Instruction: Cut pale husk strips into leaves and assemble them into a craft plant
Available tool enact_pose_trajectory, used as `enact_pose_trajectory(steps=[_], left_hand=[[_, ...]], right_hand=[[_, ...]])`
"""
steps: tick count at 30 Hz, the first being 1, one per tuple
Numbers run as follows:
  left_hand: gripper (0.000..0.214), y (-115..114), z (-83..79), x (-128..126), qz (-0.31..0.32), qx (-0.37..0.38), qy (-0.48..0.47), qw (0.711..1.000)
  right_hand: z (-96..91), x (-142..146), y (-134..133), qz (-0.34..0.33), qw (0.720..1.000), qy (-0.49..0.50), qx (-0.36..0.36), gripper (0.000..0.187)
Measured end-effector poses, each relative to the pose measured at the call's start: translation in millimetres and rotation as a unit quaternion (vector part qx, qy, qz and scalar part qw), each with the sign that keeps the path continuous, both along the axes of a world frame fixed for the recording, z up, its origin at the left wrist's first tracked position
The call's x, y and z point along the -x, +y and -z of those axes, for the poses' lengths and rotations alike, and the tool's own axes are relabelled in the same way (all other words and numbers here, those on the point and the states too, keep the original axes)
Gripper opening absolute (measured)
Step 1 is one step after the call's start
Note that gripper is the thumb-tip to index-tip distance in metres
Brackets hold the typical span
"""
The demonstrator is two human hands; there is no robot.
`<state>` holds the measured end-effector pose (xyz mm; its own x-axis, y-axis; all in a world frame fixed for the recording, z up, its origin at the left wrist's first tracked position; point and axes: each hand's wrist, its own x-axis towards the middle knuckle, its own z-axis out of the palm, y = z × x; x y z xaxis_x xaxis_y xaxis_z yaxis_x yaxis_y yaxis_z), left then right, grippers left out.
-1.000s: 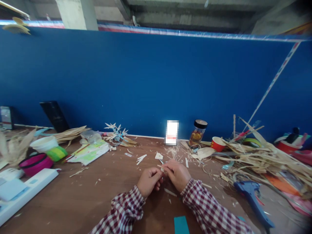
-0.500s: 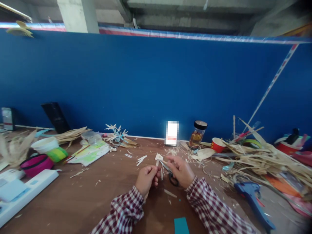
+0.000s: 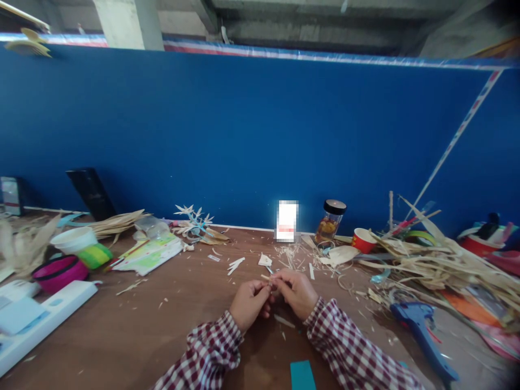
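Observation:
My left hand [image 3: 249,304] is closed in a pinch above the brown table. My right hand [image 3: 297,293] is closed too, its fingertips meeting those of the left. Between the fingertips shows a thin pale strip [image 3: 266,277], like dried husk. A small metal tip [image 3: 269,269] sticks out just beyond the right fingers; the rest of it is hidden by the hand. Right behind the fingers lies a small cream piece [image 3: 265,260]. To the left are a few narrow white strips [image 3: 235,265], and a pale sliver [image 3: 284,322] is below the hands.
A lidded jar [image 3: 330,222] and a red paper cup [image 3: 363,241] stand behind on the right. Dried husks [image 3: 439,265] and a blue glue gun [image 3: 424,336] lie at right. A power strip [image 3: 49,325] and a magenta container [image 3: 60,273] are at left.
My right hand has moved slightly down and left to meet the left fingertips. The black-handled scissors seen in it before are now mostly out of sight.

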<state>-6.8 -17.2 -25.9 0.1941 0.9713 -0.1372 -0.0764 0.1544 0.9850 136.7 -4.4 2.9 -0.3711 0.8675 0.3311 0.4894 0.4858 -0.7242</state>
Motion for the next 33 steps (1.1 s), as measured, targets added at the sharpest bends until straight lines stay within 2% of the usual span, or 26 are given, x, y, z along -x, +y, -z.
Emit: enact_pose_trajectory(steps=[8, 15, 20, 24, 26, 29, 31, 33], left_hand=[[0.025, -0.8, -1.3, 0.8, -0.028, -0.035, 0.032, 0.998], [0.027, 0.0, 2.7, 1.3, -0.005, -0.044, 0.045, 0.998], [0.027, -3.4, -1.1, 1.3, 0.011, -0.041, 0.015, 0.999], [0.029, -2.9, -5.6, 1.3, -0.004, -0.027, -0.027, 0.999], [0.030, 0.9, -5.6, 3.3, -0.050, -0.007, -0.050, 0.997], [0.031, 6.0, -4.0, 7.1, -0.108, 0.009, -0.070, 0.992], [0.031, 6.2, -3.2, 8.0, -0.107, -0.001, -0.065, 0.992], [0.029, 3.8, -2.7, 6.3, -0.072, -0.018, -0.049, 0.996]], right_hand=[[2.9, 2.8, -1.2, -0.009, 0.999, -0.027, -0.023, 0.022], [4.1, 1.5, 0.1, 0.038, 0.993, -0.095, -0.059, 0.025], [7.0, -8.6, 7.6, 0.113, 0.979, -0.139, -0.092, 0.028], [12.7, -20.8, 19.3, 0.176, 0.975, -0.102, -0.092, 0.027], [13.2, -20.5, 20.8, 0.164, 0.980, -0.067, -0.094, 0.026], [10.6, -10.9, 14.6, 0.110, 0.991, -0.010, -0.073, 0.030], [8.0, -3.0, 7.9, 0.071, 0.996, 0.009, -0.054, 0.031], [5.5, 2.4, 2.5, 0.039, 0.998, 0.012, -0.051, 0.026]])
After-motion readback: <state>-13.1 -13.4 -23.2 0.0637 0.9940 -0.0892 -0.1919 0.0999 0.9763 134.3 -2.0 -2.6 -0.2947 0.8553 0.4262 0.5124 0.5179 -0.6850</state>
